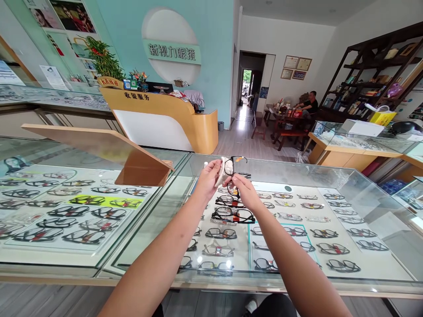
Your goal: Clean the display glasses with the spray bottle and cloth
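Observation:
Above the glass display case point(330, 176), my two hands hold a pair of dark-framed eyeglasses point(232, 164) turned on its side. A white cloth point(222, 173) is pinched in my left hand point(210, 177), against one of the lenses. The fingers of my right hand point(243, 188) grip the frame around its middle. Just below my hands, black eyeglasses point(228, 201) and another black pair point(233, 215) sit one in front of the other, seemingly on the glass top. Orange-red labels show on them.
Many eyeglasses lie in rows under the glass. A tilted brown board point(95, 138) on a stand rests on the left case. Beyond are a curved cashier counter point(201, 127), a wooden table point(284, 113) with a seated person point(310, 103), and a dark shelf point(363, 75).

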`<action>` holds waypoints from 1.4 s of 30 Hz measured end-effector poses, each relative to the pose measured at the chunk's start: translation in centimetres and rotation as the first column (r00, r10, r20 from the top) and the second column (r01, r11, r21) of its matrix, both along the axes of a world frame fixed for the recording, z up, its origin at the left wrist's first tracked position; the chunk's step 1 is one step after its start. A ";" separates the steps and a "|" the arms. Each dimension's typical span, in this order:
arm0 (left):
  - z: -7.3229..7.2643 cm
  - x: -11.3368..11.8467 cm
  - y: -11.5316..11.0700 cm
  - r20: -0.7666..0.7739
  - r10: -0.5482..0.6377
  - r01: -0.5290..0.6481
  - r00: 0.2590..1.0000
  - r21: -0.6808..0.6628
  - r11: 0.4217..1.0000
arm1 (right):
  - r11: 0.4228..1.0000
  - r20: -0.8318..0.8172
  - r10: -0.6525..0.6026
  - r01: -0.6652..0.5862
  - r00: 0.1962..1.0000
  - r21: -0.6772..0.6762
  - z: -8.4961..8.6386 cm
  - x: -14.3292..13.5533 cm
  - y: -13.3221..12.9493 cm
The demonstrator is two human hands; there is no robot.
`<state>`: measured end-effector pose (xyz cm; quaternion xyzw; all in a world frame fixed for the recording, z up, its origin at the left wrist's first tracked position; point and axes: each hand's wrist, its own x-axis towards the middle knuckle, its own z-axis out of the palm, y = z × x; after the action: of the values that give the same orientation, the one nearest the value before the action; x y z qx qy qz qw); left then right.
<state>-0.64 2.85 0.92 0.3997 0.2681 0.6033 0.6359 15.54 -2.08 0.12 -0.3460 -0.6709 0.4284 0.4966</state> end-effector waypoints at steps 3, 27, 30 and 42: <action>0.2 0.1 -0.1 0.033 0.074 -0.073 0.997 -0.015 0.997 | 1.000 -0.017 0.002 -0.002 1.000 0.003 0.1 -0.1 0.0; 0.4 -0.7 -0.5 -0.173 -0.257 0.259 0.951 -0.009 0.966 | 0.998 -0.040 0.054 -0.055 0.998 -0.018 -0.1 0.2 0.4; 0.3 -0.8 -0.4 -0.128 -0.288 0.285 0.949 -0.040 0.958 | 0.998 -0.035 0.053 -0.054 0.998 -0.025 -0.1 0.2 0.4; 0.1 -1.2 -0.1 -0.151 -0.216 0.212 0.965 -0.045 0.976 | 0.995 -0.040 0.075 -0.077 0.996 -0.057 0.5 0.5 0.2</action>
<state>-1.79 2.78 1.05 0.4629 0.2807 0.4943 0.6801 16.07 -1.91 0.66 -0.3262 -0.6613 0.4730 0.4823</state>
